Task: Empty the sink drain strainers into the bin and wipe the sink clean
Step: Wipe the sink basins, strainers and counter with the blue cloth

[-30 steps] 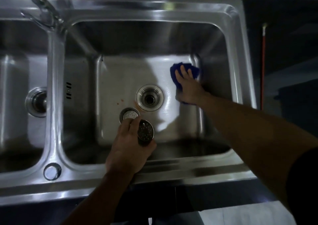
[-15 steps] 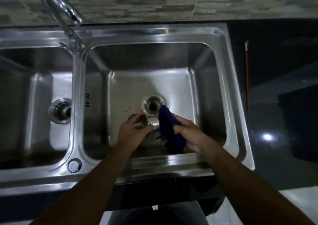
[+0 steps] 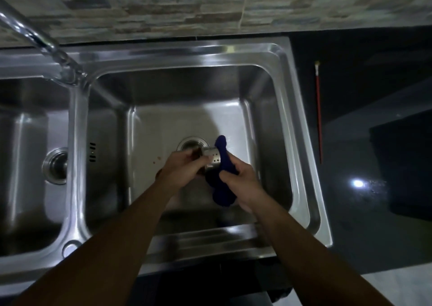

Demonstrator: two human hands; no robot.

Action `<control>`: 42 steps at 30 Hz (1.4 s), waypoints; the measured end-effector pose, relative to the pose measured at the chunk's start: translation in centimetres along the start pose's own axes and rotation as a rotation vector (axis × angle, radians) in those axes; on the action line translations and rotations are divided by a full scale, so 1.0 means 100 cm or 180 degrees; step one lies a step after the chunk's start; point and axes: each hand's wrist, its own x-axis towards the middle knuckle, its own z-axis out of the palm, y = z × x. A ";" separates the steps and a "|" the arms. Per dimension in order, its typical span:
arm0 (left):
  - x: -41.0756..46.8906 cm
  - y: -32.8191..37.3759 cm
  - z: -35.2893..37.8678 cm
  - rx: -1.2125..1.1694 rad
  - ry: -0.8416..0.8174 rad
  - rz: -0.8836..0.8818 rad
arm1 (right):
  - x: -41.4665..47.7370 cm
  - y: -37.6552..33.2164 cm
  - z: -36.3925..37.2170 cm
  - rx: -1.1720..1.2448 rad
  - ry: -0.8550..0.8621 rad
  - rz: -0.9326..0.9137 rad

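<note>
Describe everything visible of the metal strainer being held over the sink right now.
The strainer is a shiny metal cup with small round holes in its side wall. It is tipped on its side above the right basin, near the open drain. The left hand grips one end; the right hand presses a dark blue cloth against the other. Its inside is hidden.

dim | glare spot on counter (image 3: 357, 183) | sheen on sink (image 3: 187, 48) rim | faucet (image 3: 35, 36) blurred | edges bowed
</note>
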 end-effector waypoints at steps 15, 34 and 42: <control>0.141 0.056 0.045 0.1834 0.0282 0.1157 | 0.013 0.030 -0.036 0.0713 0.0454 0.0193; 0.040 -0.036 -0.032 0.3704 0.0663 0.0388 | 0.007 0.031 -0.027 0.0089 0.0457 0.0315; 0.011 -0.076 -0.055 0.3647 0.0303 -0.0050 | 0.006 0.029 -0.013 0.0184 0.0317 0.0536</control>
